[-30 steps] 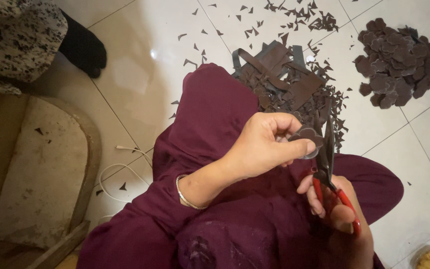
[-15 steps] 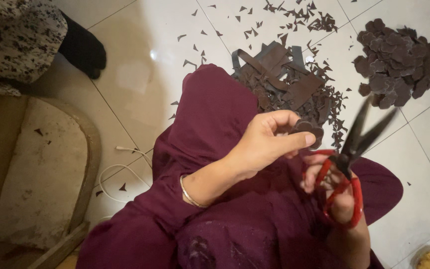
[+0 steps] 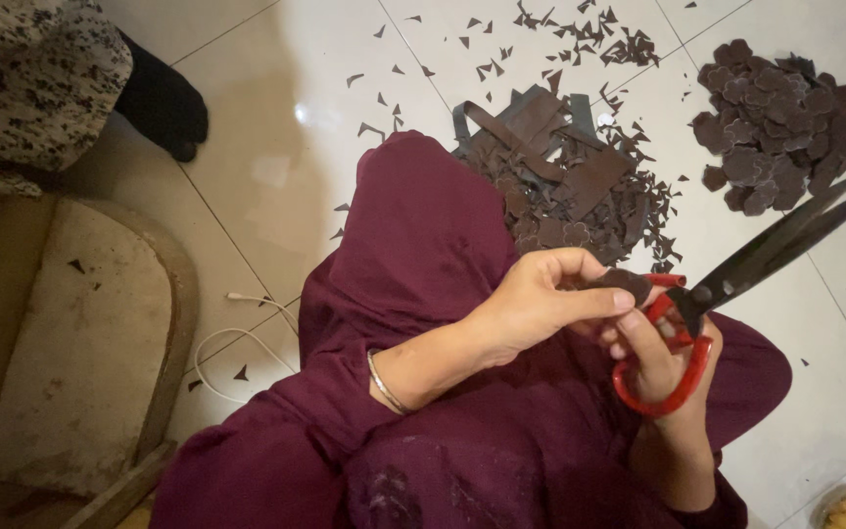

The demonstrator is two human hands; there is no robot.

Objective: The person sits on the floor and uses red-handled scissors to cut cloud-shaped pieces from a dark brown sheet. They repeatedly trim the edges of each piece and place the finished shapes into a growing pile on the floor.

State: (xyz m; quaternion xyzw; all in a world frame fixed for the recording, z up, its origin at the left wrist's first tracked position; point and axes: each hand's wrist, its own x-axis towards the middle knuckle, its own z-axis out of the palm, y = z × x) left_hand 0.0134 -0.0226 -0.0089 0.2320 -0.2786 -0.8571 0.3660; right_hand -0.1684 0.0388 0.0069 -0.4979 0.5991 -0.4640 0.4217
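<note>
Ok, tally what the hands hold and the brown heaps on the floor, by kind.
Red-handled scissors, in the right hand: 1
Small brown piece, in the left hand: 1
Heap of cut brown shapes: 1
Heap of brown strips and scraps: 1
Total: 4

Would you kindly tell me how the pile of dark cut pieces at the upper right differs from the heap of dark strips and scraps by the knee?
The pile of cut pieces holds rounded, lobed shapes of similar size; the heap of strips and scraps mixes long strips with small jagged offcuts. The pile sits compact on the tiled floor; the heap scatters outward. Both are the same dark brown material.
</note>
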